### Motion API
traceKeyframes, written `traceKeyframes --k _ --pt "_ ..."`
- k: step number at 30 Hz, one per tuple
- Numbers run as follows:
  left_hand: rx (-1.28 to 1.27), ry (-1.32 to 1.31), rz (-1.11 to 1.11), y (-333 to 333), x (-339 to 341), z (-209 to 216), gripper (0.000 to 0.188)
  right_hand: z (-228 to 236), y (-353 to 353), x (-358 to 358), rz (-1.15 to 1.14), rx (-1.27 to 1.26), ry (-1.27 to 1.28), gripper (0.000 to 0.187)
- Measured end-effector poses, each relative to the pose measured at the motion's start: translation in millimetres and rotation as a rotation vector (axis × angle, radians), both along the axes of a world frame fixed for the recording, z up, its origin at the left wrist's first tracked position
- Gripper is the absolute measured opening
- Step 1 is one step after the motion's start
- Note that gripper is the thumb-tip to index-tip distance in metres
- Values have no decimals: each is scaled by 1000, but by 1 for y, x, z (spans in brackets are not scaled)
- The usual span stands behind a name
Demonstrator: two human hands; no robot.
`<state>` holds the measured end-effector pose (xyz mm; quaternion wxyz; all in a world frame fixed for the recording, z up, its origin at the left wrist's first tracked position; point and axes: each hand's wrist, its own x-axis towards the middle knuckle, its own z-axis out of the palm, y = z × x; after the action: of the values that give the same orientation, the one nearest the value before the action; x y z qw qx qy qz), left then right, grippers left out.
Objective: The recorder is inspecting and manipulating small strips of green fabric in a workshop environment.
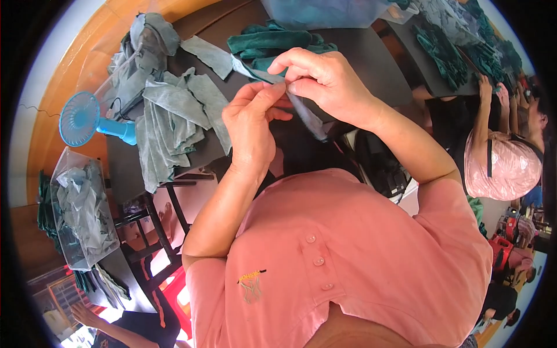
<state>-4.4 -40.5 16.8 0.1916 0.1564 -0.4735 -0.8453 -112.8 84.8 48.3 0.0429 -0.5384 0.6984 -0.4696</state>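
Note:
Over the dark table, both my hands pinch one narrow piece of grey-green fabric [307, 116]. My left hand [250, 119] grips it between thumb and forefinger. My right hand [328, 87] meets it at the same spot, its thumb and fingertips closed on the cloth. One end of the piece hangs below my fingers toward my lap. Just beyond my hands lies a pile of dark green fabric pieces [272, 43]. A light grey-green cloth strip [209, 56] lies left of it; whether it joins the held piece I cannot tell.
On the table [371, 64], stacked grey-green pieces [168, 116] and a heap of cloth [148, 43] lie left, beside a blue fan [81, 119]. A clear bin [87, 209] holds more cloth. A translucent tub [325, 11] stands at the back. People work at right.

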Motion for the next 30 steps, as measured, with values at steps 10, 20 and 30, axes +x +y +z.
traceKeyframes --k 10,20,30 --pt "-186 -113 37 14 -2 -4 10 -22 16 14 -14 -9 -302 33" --pt "-311 -190 -72 -5 10 -5 10 -37 -1 24 -83 -144 -825 27" --pt "-389 -200 -76 3 28 -7 12 -42 2 21 -109 -226 -1063 29"
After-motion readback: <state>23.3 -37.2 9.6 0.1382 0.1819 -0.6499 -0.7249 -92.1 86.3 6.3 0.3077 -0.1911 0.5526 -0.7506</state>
